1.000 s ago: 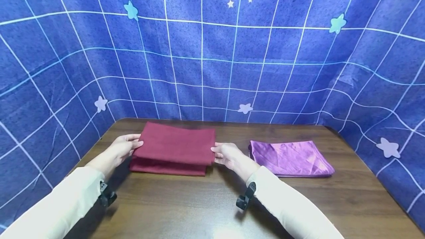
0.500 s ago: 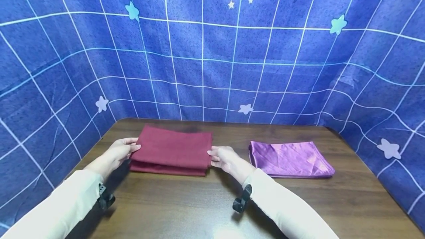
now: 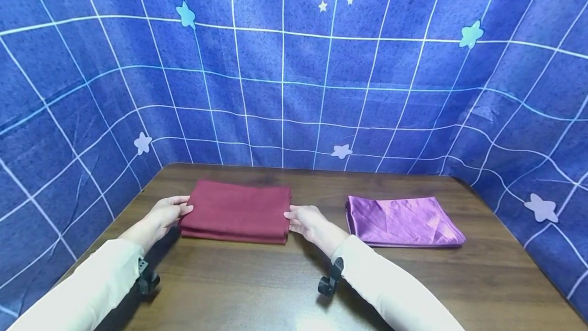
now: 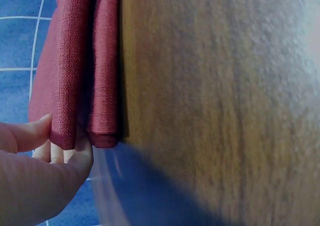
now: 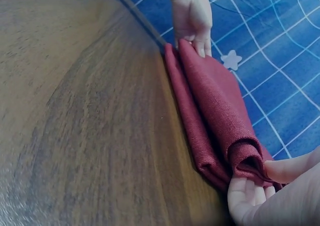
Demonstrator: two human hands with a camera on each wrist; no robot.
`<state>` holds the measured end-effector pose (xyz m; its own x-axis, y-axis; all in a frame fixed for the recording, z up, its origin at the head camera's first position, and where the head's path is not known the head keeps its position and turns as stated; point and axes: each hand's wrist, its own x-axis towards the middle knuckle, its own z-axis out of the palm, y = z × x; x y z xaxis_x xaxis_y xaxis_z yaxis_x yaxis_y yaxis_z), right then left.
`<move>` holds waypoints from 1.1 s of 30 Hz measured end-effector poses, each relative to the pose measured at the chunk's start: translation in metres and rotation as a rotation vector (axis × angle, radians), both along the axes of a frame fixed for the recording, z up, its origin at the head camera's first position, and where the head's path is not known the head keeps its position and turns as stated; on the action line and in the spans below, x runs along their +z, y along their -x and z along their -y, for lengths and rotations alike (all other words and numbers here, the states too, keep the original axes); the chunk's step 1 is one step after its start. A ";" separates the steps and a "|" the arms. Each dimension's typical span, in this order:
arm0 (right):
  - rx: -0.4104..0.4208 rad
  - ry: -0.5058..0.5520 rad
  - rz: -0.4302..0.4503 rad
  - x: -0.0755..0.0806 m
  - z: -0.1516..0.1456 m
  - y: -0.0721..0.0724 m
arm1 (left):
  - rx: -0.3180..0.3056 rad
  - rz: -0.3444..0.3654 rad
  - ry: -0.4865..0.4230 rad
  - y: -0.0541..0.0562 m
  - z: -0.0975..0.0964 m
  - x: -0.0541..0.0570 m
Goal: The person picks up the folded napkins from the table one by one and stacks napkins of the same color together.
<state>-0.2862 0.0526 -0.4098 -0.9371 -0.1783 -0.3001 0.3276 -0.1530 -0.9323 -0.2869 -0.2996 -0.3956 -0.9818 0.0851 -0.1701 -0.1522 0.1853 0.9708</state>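
A dark red cloth (image 3: 239, 212), folded into a rectangle, lies at the left of the table. My left hand (image 3: 166, 214) pinches the left end of its upper layer, thumb on top and fingers underneath. At the other end my right hand (image 3: 309, 222) pinches the same layer. In the left wrist view a narrow gap separates the upper fold of the cloth (image 4: 70, 71) from the lower one, with the left hand (image 4: 45, 171) gripping the upper. The right wrist view shows rolled layers at the cloth's end (image 5: 220, 111), between the thumb and fingers of the right hand (image 5: 275, 186).
A shiny purple cloth (image 3: 404, 221), folded flat, lies on the right of the brown wooden table (image 3: 239, 285). Behind and at both sides hangs a blue curtain (image 3: 303, 65) with white grid lines and stars. Each wrist wears a small black camera (image 3: 331, 277).
Both hands have brought the upper layer of the red cloth down and toward me, shifting slightly left. It now lies nearly flush over the lower layer. The purple cloth stays put.
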 end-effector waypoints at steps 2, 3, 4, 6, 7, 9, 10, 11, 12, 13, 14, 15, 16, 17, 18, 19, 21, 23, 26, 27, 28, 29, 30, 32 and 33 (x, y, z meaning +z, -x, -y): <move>0.001 -0.004 0.001 -0.002 0.000 0.000 | 0.003 0.002 0.002 0.001 0.001 -0.002; -0.001 -0.007 0.001 -0.003 0.000 0.000 | 0.006 0.005 0.006 0.001 0.001 -0.003; -0.003 -0.010 0.000 -0.003 0.000 0.000 | 0.009 0.005 0.012 0.001 0.001 -0.003; -0.009 -0.018 -0.001 -0.004 0.000 0.000 | 0.017 0.011 0.025 0.002 0.001 -0.004; -0.011 -0.022 -0.002 -0.003 -0.001 0.000 | 0.020 0.015 0.031 0.002 0.001 -0.004; -0.012 -0.035 -0.008 -0.003 -0.001 0.000 | 0.023 0.026 0.044 0.003 0.001 -0.004; -0.010 -0.042 -0.010 -0.002 -0.001 0.000 | 0.018 0.032 0.050 0.003 0.001 -0.004; -0.009 -0.050 -0.010 -0.002 -0.002 0.001 | 0.011 0.041 0.055 0.003 0.001 -0.005; -0.007 -0.058 -0.010 -0.002 -0.002 0.001 | 0.004 0.048 0.062 0.004 0.001 -0.005; -0.004 -0.070 -0.011 -0.002 -0.002 0.001 | 0.001 0.056 0.067 0.004 0.001 -0.006; -0.002 -0.083 -0.011 -0.002 -0.003 0.001 | -0.002 0.063 0.071 0.005 0.001 -0.006; -0.001 -0.093 -0.007 -0.002 -0.003 0.001 | -0.007 0.069 0.077 0.005 0.001 -0.007; 0.000 -0.104 -0.006 -0.002 -0.004 0.001 | -0.010 0.073 0.084 0.006 0.001 -0.008; 0.001 -0.113 -0.006 -0.001 -0.004 0.001 | -0.010 0.075 0.088 0.007 0.001 -0.009; 0.001 -0.124 -0.008 -0.001 -0.005 0.001 | -0.007 0.077 0.092 0.007 0.001 -0.009; 0.001 -0.130 -0.008 -0.001 -0.005 0.001 | -0.010 0.077 0.095 0.008 0.001 -0.010; 0.005 -0.133 -0.004 -0.001 -0.006 0.001 | -0.018 0.080 0.098 0.009 0.001 -0.011; 0.018 -0.137 -0.004 -0.001 -0.006 0.001 | -0.024 0.084 0.097 0.009 0.002 -0.011; 0.036 -0.140 -0.007 -0.002 -0.005 0.002 | -0.041 0.085 0.098 0.010 0.002 -0.012; 0.041 -0.141 -0.011 -0.002 -0.005 0.002 | -0.045 0.085 0.100 0.010 0.002 -0.011; 0.043 -0.143 -0.014 -0.002 -0.005 0.003 | -0.048 0.087 0.103 0.010 0.003 -0.011; 0.044 -0.141 -0.014 -0.003 -0.004 0.003 | -0.050 0.089 0.102 0.011 0.003 -0.011; 0.043 -0.138 -0.014 -0.004 -0.004 0.003 | -0.051 0.092 0.103 0.011 0.004 -0.011; 0.043 -0.132 -0.013 -0.005 -0.003 0.004 | -0.057 0.102 0.105 0.012 0.005 -0.012; 0.044 -0.128 -0.012 -0.006 -0.003 0.004 | -0.055 0.108 0.106 0.013 0.006 -0.012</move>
<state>-0.2900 0.0556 -0.4160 -0.9329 -0.1807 -0.3115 0.3199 -0.0181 -0.9473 -0.2997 -0.3054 -0.4075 -0.9516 0.1140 -0.2853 -0.2414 0.2969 0.9239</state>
